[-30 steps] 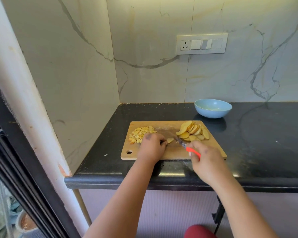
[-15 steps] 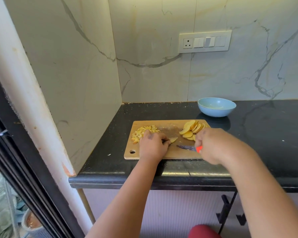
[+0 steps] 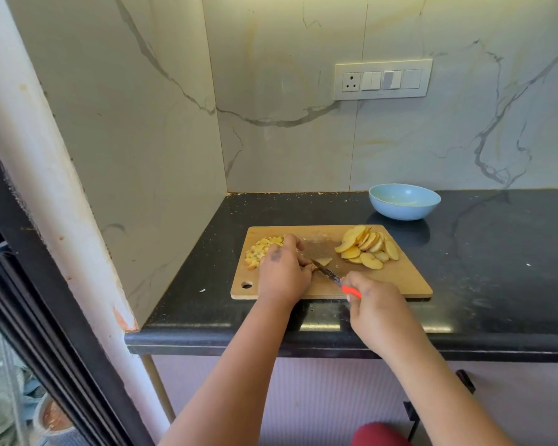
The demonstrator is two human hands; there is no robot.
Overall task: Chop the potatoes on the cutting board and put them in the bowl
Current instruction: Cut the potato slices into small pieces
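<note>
While left hand (image 3: 282,272) pins a pale potato wedge (image 3: 323,261), right hand (image 3: 372,304) clenched round red-handled knife (image 3: 335,280).

Both bare forearms reach forward. The left hand (image 3: 282,272) lies palm down, fingers curled over a potato piece (image 3: 323,261). The right hand (image 3: 372,304) grips a knife (image 3: 332,277).

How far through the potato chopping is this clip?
Partway. Done: a pile of diced potato lies at the cutting board's left end. In hand: left hand steadies a potato slice while right hand works the knife. Left: the slice pile is uncut; the blue bowl appears empty.
</note>
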